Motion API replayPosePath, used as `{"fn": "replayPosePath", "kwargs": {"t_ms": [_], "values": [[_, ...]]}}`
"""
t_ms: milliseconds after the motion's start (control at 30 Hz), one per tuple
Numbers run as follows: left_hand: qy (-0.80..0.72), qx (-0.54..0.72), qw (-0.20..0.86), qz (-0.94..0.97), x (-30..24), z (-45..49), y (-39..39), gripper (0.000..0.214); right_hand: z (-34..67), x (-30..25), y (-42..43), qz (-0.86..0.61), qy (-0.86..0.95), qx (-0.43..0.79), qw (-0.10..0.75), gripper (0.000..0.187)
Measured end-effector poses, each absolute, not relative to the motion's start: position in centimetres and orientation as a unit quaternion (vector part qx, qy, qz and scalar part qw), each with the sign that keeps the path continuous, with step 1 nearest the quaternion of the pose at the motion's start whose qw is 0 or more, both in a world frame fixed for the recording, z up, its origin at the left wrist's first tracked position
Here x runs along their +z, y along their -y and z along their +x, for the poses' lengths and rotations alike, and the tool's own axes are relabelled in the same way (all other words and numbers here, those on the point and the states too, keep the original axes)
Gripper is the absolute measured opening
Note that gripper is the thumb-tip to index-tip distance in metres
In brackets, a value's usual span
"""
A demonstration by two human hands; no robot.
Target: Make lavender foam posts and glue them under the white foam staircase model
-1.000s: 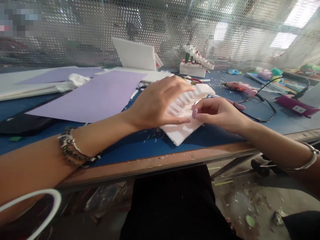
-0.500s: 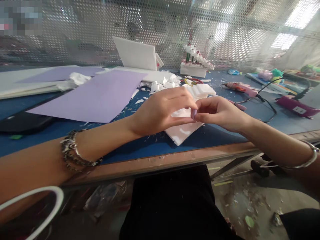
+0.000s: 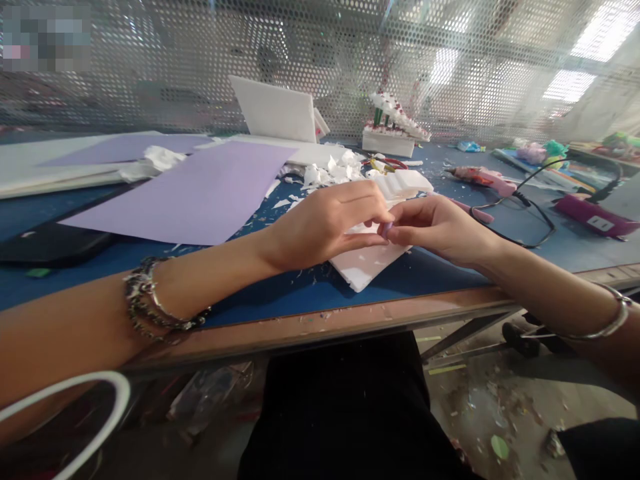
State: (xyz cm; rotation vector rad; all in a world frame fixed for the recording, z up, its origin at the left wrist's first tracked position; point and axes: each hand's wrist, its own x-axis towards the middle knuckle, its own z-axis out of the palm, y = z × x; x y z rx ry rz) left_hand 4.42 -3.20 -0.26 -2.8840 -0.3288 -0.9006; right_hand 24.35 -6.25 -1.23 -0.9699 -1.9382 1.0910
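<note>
A tiny purple piece (image 3: 387, 229), perhaps paper, sits pinched between the fingertips of both my hands. My left hand (image 3: 327, 223) reaches in from the left, its thumb and fingers closed at the piece. From the right, my right hand (image 3: 435, 227) grips the same piece between thumb and forefinger. Most of it is covered by the fingertips, so its shape is hard to make out. Below the hands a flat white foam slab (image 3: 357, 272) lies near the table edge. Behind them is a white foam block (image 3: 403, 181), partly hidden.
A purple sheet (image 3: 195, 193) lies at left, over a dark flat object (image 3: 55, 243). White scraps (image 3: 333, 170) and a foam model (image 3: 387, 141) stand behind. To the right are a pink glue gun (image 3: 485, 179), its black cord and a magenta case (image 3: 595, 215).
The fingertips of both hands have drawn closer together around the purple piece, and less of it shows. The view has shifted slightly; the table things stay put.
</note>
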Motion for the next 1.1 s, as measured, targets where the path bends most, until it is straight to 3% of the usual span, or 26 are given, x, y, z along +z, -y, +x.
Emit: {"fn": "replayPosePath", "kwargs": {"t_ms": [267, 500, 700, 967, 1100], "values": [[0.116, -0.263, 0.045, -0.957, 0.1, 4.2, 2.8, 0.018, 24.3, -1.1, 6.0, -0.388, 0.753, 0.405, 0.345, 0.02], [0.133, -0.287, 0.065, -0.946, -0.2, 4.3, 2.8, 0.029, 24.3, -0.4, 6.1, -0.376, 0.775, 0.364, 0.355, 0.017], [0.091, -0.319, 0.067, -0.941, -0.6, 4.3, 2.5, 0.017, 24.1, 0.2, 6.8, -0.381, 0.786, 0.358, 0.33, 0.017], [0.056, -0.313, 0.144, -0.937, -0.6, 4.3, 2.4, 0.019, 24.0, 0.2, 6.7, -0.39, 0.786, 0.356, 0.322, 0.016], [0.066, -0.309, 0.119, -0.941, -0.4, 4.4, 2.6, 0.018, 24.2, -0.1, 6.6, -0.402, 0.775, 0.358, 0.331, 0.018]]}}
